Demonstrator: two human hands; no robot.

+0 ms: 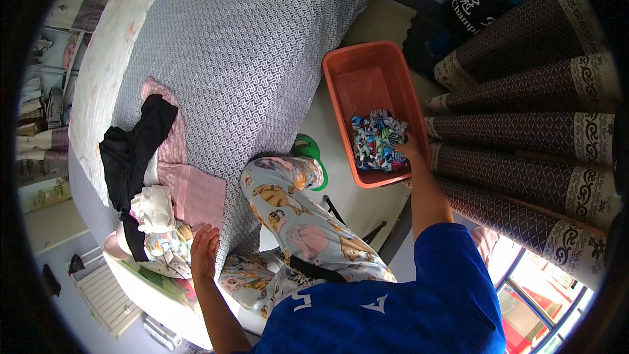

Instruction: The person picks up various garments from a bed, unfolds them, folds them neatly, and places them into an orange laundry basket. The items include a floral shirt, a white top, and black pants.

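My right hand point(409, 147) reaches into a reddish-brown plastic tub point(339, 113) on the floor and grips the edge of a bunched cloth point(376, 140) with a colourful leaf print. Some of its fingers are hidden by the fabric. My left hand point(204, 251) is raised beside the bed's edge, holding nothing, its fingers slightly apart. Close to it on the bed lie a crumpled white cloth point(153, 210), a pink cloth point(201, 194) and a black garment point(125, 157). A printed light-coloured cloth point(169, 250) is partly covered by these.
A bed with a grey patterned sheet point(231, 73) fills the left and middle. Dark curtains point(511, 128) hang close to the tub on the right. A green slipper point(307, 147) is on my foot, near the bed. Shelves point(37, 103) stand at far left.
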